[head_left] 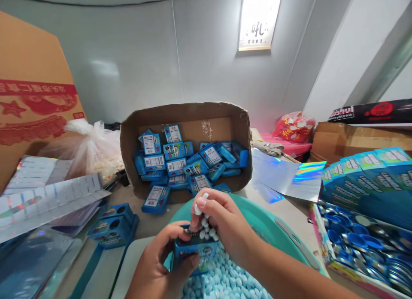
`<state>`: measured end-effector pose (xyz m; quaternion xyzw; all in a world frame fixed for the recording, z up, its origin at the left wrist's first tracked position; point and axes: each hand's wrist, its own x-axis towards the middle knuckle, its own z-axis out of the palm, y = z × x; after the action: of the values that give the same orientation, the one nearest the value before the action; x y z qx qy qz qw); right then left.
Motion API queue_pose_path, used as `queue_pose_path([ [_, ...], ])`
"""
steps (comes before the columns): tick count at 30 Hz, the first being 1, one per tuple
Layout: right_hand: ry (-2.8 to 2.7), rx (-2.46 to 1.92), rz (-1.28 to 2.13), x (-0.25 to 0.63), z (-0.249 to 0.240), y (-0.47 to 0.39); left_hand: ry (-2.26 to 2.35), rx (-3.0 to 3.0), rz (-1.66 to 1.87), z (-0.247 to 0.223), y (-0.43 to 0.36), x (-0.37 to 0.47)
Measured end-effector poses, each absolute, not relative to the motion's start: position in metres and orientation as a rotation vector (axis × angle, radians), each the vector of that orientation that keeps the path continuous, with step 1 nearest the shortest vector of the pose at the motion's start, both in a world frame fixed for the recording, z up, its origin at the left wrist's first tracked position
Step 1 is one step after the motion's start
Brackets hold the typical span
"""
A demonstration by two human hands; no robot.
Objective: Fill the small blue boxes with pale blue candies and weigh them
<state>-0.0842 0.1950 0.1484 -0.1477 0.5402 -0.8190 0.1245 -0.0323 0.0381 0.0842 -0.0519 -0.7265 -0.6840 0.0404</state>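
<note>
Over the teal basin (252, 211), the left hand (164, 260) clamps a blue box (206, 250), top up, long axis left-to-right; the right hand (222, 217) pinches white pellets (209, 233) above. Close beyond the basin's rim, a carton (189, 123) leaves little room.

Looks like a small packing workshop, most likely for sweets.
Judged so from pellets (231, 275) loose in a tub (257, 215), printed packs (176, 165) heaped in a carton (186, 126), silvery sheets (273, 172) and metal rounds (373, 242) lying in quantity close by, and a big box (28, 54) at the left. Walled with plain grey panels (128, 54), hung with a scroll (257, 20), strung with a cable (96, 5) up top.
</note>
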Motion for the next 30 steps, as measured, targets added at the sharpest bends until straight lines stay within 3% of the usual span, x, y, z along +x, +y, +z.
queue_pose_path([
  [15,1.688,-0.778,-2.4,-0.0813,0.1443,0.2015,-1.933,-0.101,-2.309,0.0808,0.0426,-0.0246],
  [30,1.344,-0.523,-2.578,-0.08,0.1414,0.2015,-2.038,-0.262,-2.201,0.0892,0.0407,-0.0226],
])
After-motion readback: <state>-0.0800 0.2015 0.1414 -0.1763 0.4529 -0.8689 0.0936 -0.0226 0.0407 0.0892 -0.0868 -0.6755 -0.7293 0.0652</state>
